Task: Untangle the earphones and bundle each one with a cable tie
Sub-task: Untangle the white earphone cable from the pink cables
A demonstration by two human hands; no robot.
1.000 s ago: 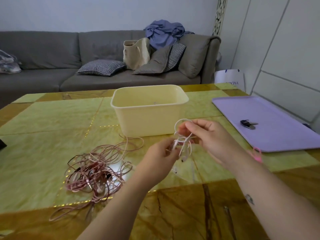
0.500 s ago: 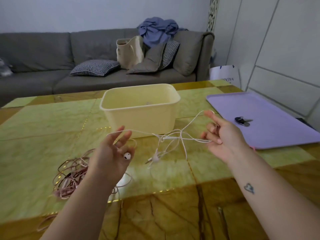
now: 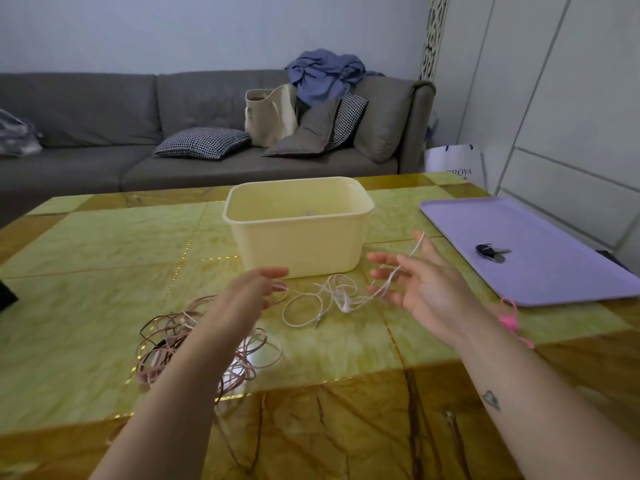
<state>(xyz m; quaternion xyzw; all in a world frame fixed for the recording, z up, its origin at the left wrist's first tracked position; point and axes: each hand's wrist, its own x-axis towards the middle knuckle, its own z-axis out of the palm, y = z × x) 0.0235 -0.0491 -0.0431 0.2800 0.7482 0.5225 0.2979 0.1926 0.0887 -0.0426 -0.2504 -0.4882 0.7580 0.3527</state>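
Earphone [image 3: 343, 301] hangs over bench [image 3: 104, 258] centre between both grips: right grip [image 3: 426, 285] spread open, earphone draped across fingers [image 3: 382, 259]; left grip [image 3: 247, 292] touches it, hold indiscernible.

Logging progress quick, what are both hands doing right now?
Left hand: white earphone cable reaches its fingertips; grip cannot be told.
Right hand: open, cable draped across its fingers.

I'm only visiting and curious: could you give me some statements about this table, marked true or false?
A bunch of keys lies on the purple tray. True.
The yellow tub stands on that tray. False: it stands on the table.
The white earphones stretch between the left hand and the right hand. True.
The pink tangle of cords lies inside the tub. False: it lies on the table.
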